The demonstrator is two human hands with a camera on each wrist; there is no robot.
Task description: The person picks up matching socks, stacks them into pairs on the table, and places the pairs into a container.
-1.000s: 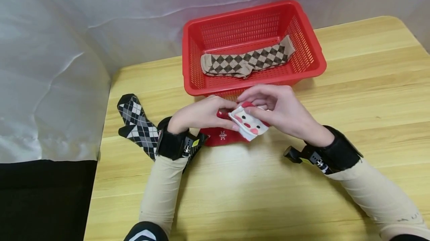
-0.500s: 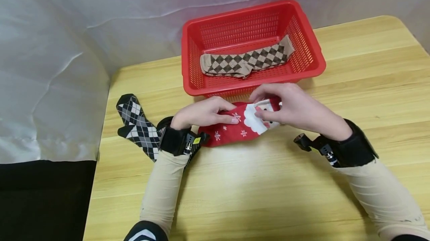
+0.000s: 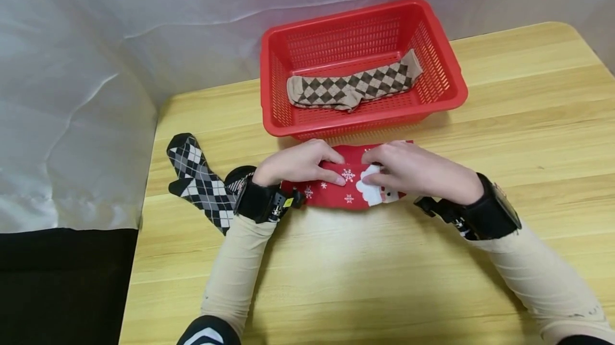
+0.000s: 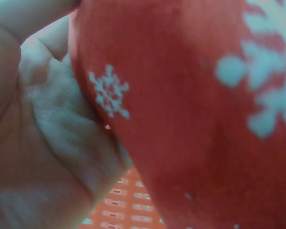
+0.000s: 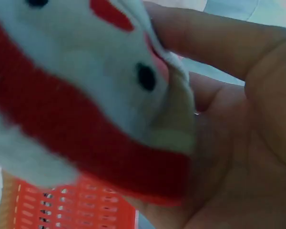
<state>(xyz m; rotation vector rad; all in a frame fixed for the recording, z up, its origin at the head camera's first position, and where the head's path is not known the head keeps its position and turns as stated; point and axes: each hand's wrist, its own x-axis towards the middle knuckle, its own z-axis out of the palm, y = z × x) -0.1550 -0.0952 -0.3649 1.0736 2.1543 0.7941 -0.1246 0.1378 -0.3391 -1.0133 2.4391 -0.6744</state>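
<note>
A red Christmas sock (image 3: 343, 190) with white snowflakes and a Santa face lies stretched on the wooden table (image 3: 365, 281), just in front of the red basket (image 3: 451, 67). My left hand (image 3: 300, 163) grips its left part; in the left wrist view the red fabric (image 4: 190, 119) lies across the palm under the thumb. My right hand (image 3: 408, 169) holds the Santa end; in the right wrist view a finger curls over the white face (image 5: 76, 105). The two hands nearly touch above the sock's middle.
A brown argyle sock (image 3: 351, 88) lies inside the basket. A black and grey argyle sock (image 3: 197, 179) lies on the table by my left wrist. White cloth (image 3: 72, 94) hangs behind and to the left; the table's left edge drops to a dark area (image 3: 62, 286).
The Santa end, folded up between my hands a second ago, has been drawn out to the right. Both hands have come down and the sock now lies flatter on the table.
</note>
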